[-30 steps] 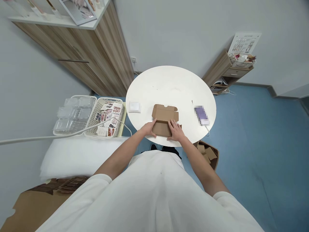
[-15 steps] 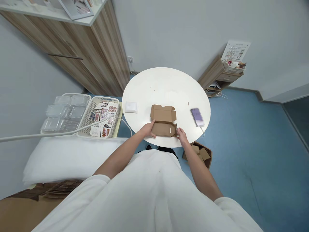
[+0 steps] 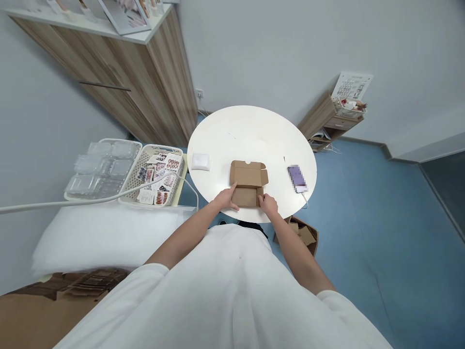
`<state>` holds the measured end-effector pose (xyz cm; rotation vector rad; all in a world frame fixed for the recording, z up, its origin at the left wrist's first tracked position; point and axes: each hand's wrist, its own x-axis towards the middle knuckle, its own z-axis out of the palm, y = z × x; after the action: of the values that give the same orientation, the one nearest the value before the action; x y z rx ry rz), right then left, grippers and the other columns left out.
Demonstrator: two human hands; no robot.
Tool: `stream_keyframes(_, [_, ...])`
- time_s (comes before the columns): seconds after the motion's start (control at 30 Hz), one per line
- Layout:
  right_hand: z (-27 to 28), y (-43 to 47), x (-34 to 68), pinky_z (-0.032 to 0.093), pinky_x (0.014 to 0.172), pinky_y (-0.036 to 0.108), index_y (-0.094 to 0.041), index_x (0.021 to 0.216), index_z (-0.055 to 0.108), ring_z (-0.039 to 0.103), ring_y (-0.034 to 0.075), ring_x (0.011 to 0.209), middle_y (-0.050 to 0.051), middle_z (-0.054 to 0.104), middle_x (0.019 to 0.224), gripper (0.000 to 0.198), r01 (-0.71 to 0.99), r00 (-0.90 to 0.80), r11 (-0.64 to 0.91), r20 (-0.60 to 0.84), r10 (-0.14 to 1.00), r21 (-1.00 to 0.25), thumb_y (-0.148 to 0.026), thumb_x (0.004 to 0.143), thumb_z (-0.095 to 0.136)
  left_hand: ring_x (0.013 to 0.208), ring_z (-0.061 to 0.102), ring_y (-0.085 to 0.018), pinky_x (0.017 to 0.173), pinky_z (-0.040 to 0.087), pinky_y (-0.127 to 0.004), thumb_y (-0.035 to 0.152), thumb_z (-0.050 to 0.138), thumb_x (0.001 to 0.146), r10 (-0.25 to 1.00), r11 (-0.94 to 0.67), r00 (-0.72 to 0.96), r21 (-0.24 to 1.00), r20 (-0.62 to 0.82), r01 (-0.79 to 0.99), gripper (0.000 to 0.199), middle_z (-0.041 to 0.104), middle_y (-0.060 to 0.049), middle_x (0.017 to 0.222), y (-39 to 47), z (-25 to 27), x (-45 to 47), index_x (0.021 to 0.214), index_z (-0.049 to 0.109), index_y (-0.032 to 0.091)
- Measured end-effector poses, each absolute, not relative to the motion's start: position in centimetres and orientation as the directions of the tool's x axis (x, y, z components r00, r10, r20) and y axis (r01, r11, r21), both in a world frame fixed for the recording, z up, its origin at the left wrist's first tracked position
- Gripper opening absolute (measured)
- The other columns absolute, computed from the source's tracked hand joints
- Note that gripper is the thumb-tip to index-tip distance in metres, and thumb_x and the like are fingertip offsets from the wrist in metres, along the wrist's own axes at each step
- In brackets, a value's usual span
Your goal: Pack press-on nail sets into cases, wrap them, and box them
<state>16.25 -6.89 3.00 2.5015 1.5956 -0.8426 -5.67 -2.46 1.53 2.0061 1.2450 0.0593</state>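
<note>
Cardboard box [image 3: 248, 179] sits lid-open near the wearer's edge of the white table [image 3: 250, 131], the long axis of its base [image 3: 245, 197] running left to right from left hand [image 3: 225, 198] to right hand [image 3: 269, 205], neither clearly nearer. The left grips around the left end, thumb and fingers spread, while the right pinches the right end.

The left hand [image 3: 225, 198] partly hides the box [image 3: 248, 181] at its nine o'clock; pixelation blurs the purple object [image 3: 297, 176] at three; the left edge crops the carton [image 3: 39, 316] at eight.
</note>
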Motion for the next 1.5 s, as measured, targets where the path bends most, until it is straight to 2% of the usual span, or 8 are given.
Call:
stream_keyframes(0.3, [2.2, -6.1, 15.6, 0.043, 0.073, 0.037, -0.014, 0.098, 0.058, 0.060, 0.028, 0.095, 0.019, 0.063, 0.099, 0.031, 0.891, 0.331, -0.433, -0.462, 0.823, -0.134, -0.028, 0.090, 0.032, 0.104, 0.055, -0.033, 0.079, 0.041, -0.034, 0.052, 0.078, 0.044, 0.799, -0.210, 0.499, 0.623, -0.336, 0.754, 0.129, 0.057, -0.016, 0.115, -2.7, 1.4, -5.2, 0.143, 0.003, 0.018])
stream_keyframes(0.57, [2.7, -7.1, 15.3, 0.044, 0.073, 0.038, -0.017, 0.104, 0.052, 0.060, 0.027, 0.093, 0.016, 0.063, 0.098, 0.037, 0.880, 0.335, -0.441, -0.429, 0.839, -0.174, -0.041, 0.091, 0.028, 0.106, 0.054, -0.034, 0.079, 0.041, -0.035, 0.051, 0.079, 0.042, 0.805, -0.178, 0.494, 0.662, -0.328, 0.728, 0.130, 0.057, -0.016, 0.117, -2.9, 1.9, -5.1, 0.143, 0.004, 0.018])
stream_keyframes(0.73, [2.8, -8.6, 14.9, 0.042, 0.079, 0.039, -0.018, 0.116, 0.043, 0.056, 0.028, 0.101, 0.016, 0.057, 0.112, 0.044, 0.818, 0.329, -0.481, -0.430, 0.840, -0.314, -0.049, 0.088, 0.029, 0.109, 0.052, -0.034, 0.076, 0.041, -0.035, 0.061, 0.074, 0.044, 0.786, -0.204, 0.508, 0.628, -0.353, 0.751, 0.130, 0.052, -0.016, 0.125, -3.0, 2.6, -5.3, 0.143, 0.000, 0.021])
stream_keyframes(1.0, [2.9, -9.0, 15.3, 0.037, 0.093, 0.038, -0.019, 0.129, 0.035, 0.048, 0.026, 0.115, 0.014, 0.051, 0.123, 0.051, 0.728, 0.285, -0.487, -0.432, 0.856, -0.483, -0.047, 0.087, 0.034, 0.105, 0.054, -0.033, 0.074, 0.041, -0.034, 0.072, 0.056, 0.059, 0.813, -0.184, 0.435, 0.539, -0.386, 0.822, 0.112, 0.052, -0.016, 0.122, -3.6, 3.2, -4.7, 0.143, 0.002, 0.023])
stream_keyframes(1.17, [3.0, -9.2, 16.0, 0.038, 0.094, 0.039, -0.018, 0.134, 0.031, 0.047, 0.025, 0.114, 0.013, 0.048, 0.127, 0.057, 0.683, 0.265, -0.477, -0.421, 0.868, -0.554, -0.047, 0.085, 0.036, 0.099, 0.055, -0.029, 0.075, 0.042, -0.035, 0.069, 0.056, 0.064, 0.872, -0.027, 0.319, 0.614, -0.371, 0.789, 0.106, 0.050, -0.015, 0.121, -5.4, 2.9, -5.2, 0.143, 0.000, 0.024])
stream_keyframes(1.27, [3.2, -10.0, 16.4, 0.049, 0.080, 0.037, -0.020, 0.136, 0.028, 0.057, 0.023, 0.098, 0.012, 0.049, 0.125, 0.061, 0.549, 0.254, -0.521, -0.464, 0.849, -0.653, -0.050, 0.083, 0.036, 0.091, 0.057, -0.021, 0.076, 0.044, -0.034, 0.061, 0.055, 0.071, 0.904, 0.129, 0.220, 0.725, -0.366, 0.676, 0.100, 0.044, -0.014, 0.127, -7.1, 2.1, -5.6, 0.143, -0.004, 0.024])
stream_keyframes(1.37, [3.3, -10.6, 16.7, 0.053, 0.058, 0.032, -0.023, 0.136, 0.027, 0.060, 0.016, 0.071, 0.011, 0.048, 0.123, 0.062, 0.323, 0.203, -0.587, -0.551, 0.809, -0.743, -0.053, 0.082, 0.036, 0.093, 0.056, -0.018, 0.078, 0.046, -0.032, 0.053, 0.052, 0.077, 0.906, 0.266, 0.145, 0.802, -0.397, 0.535, 0.085, 0.045, -0.014, 0.126, -8.2, 1.3, -5.5, 0.142, 0.009, 0.021])
stream_keyframes(1.5, [2.9, -10.1, 17.1, 0.054, 0.065, 0.032, -0.019, 0.131, 0.036, 0.060, 0.014, 0.072, 0.011, 0.047, 0.121, 0.059, 0.164, 0.171, -0.560, -0.535, 0.827, -0.812, -0.051, 0.081, 0.040, 0.102, 0.054, -0.019, 0.086, 0.045, -0.034, 0.046, 0.044, 0.083, 0.908, 0.315, 0.130, 0.854, -0.398, 0.415, 0.054, 0.051, -0.012, 0.123, -7.7, 0.5, -4.3, 0.129, 0.039, 0.017])
